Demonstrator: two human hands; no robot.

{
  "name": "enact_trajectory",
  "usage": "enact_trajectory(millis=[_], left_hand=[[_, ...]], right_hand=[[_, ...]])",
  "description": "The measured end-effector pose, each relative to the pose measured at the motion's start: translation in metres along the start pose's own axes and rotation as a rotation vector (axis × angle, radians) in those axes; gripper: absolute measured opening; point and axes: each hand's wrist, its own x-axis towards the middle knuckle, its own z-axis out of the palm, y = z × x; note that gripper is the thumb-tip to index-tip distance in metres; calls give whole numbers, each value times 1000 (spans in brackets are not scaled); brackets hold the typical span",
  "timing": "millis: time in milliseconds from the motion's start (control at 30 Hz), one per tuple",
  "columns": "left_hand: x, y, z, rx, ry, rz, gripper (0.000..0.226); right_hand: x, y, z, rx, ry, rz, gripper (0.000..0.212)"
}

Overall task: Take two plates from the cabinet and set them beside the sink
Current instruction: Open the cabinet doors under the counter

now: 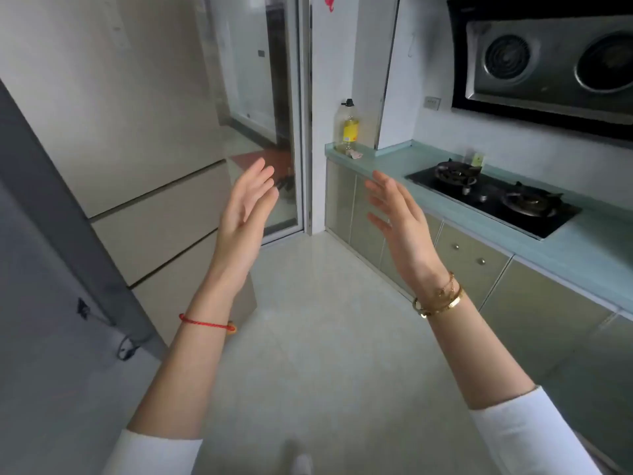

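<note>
My left hand (pixel 245 214) and my right hand (pixel 397 221) are raised in front of me over the pale floor, palms facing each other, fingers apart and holding nothing. A red cord circles my left wrist; gold bracelets sit on my right wrist. Low cabinets (pixel 469 265) with greenish doors and small round knobs run under the counter on the right, all closed. No plates and no sink are in view.
A pale green countertop (pixel 582 248) on the right carries a black gas hob (pixel 493 200) and an oil bottle (pixel 348 126) at its far end. A range hood (pixel 548 63) hangs above. A tall fridge (pixel 137 166) stands left; a glass door (pixel 260 114) lies ahead.
</note>
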Motion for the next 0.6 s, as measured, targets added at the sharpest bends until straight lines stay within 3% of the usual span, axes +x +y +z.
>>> enact_trajectory(millis=[333, 600], left_hand=[[95, -71, 7, -12, -28, -47, 50], [186, -127, 16, -31, -85, -32, 49]], right_hand=[[98, 55, 5, -17, 9, 50, 33], [184, 99, 8, -13, 43, 75, 43]])
